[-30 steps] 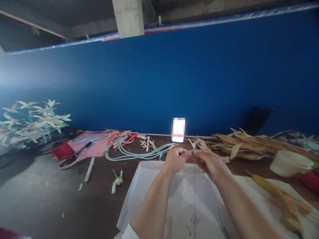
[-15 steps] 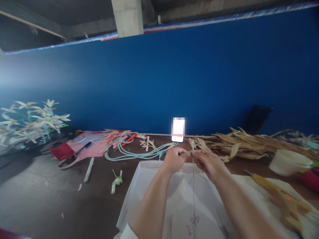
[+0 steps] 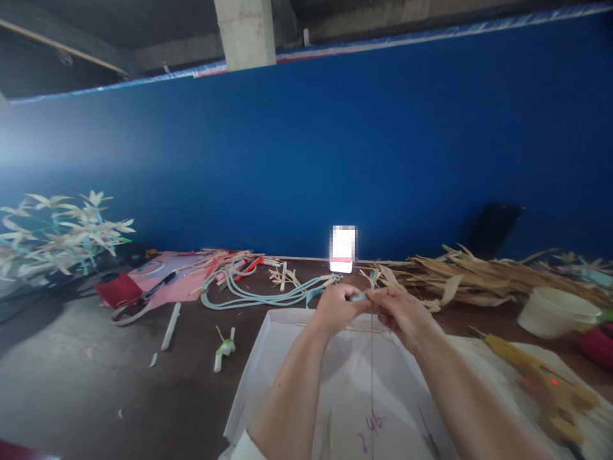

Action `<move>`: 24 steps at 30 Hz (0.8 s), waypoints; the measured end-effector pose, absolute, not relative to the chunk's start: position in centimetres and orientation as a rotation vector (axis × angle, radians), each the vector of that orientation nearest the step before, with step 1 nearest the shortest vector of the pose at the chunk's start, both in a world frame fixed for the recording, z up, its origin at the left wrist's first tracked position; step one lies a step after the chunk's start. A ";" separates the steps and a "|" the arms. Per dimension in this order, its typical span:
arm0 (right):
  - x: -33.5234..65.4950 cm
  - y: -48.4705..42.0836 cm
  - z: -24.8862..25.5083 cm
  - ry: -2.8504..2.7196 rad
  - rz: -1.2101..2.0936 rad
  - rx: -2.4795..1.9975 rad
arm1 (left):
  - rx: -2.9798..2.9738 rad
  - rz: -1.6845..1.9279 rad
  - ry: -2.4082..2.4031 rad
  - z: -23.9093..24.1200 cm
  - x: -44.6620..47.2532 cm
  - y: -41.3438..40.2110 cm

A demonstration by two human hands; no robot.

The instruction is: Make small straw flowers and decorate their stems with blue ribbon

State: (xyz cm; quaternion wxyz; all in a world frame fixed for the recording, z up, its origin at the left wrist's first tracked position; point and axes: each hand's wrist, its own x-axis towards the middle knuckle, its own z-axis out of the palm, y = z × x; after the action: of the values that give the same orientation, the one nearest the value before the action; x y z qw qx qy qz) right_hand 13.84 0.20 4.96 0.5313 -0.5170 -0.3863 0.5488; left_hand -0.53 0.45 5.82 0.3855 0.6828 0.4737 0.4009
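My left hand (image 3: 339, 308) and my right hand (image 3: 401, 313) meet above the far edge of a shallow white cardboard tray (image 3: 268, 358). Both pinch a small pale blue-green piece (image 3: 358, 297) at the top of a thin wire stem (image 3: 371, 370) that hangs straight down over the tray. Small dried leaf tips (image 3: 372, 276) stick up just behind the fingers. Both hands have their fingers closed on this piece.
Dried husk leaves (image 3: 479, 275) are piled at the back right beside a white bowl (image 3: 555, 312). A yellow glue gun (image 3: 536, 377) lies at the right. Pale blue cords (image 3: 258, 295), pink paper (image 3: 177, 278) and a finished leaf spray (image 3: 57, 233) lie left. A lit phone (image 3: 343, 249) leans on the blue wall.
My hands have drawn slightly closer together, and the left fingers have shifted onto the pale piece at the stem's top. Otherwise the scene is unchanged.
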 end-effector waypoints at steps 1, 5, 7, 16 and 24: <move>13.8 0.2 5.0 -0.912 1.320 -1.225 | 1.729 1.020 1.207 5.8 -0.5 0.4; 13.8 0.1 5.0 -0.870 1.379 -1.183 | 1.680 1.050 1.219 5.6 0.0 0.5; 13.8 0.0 4.9 -0.846 1.397 -1.156 | 1.627 1.061 1.229 5.5 0.2 0.5; 14.1 -0.1 5.0 -0.836 1.540 -1.013 | 1.344 1.055 1.168 5.0 0.2 0.8; 14.1 -0.3 5.2 -0.966 1.474 -1.113 | 1.316 1.076 1.151 4.5 0.0 1.1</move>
State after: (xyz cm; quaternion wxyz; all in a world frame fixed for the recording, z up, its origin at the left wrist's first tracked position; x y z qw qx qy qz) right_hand 14.05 -0.30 5.25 0.5043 -0.4611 -0.4000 0.6108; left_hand 0.01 1.11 4.51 0.5178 0.5482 0.4798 0.4484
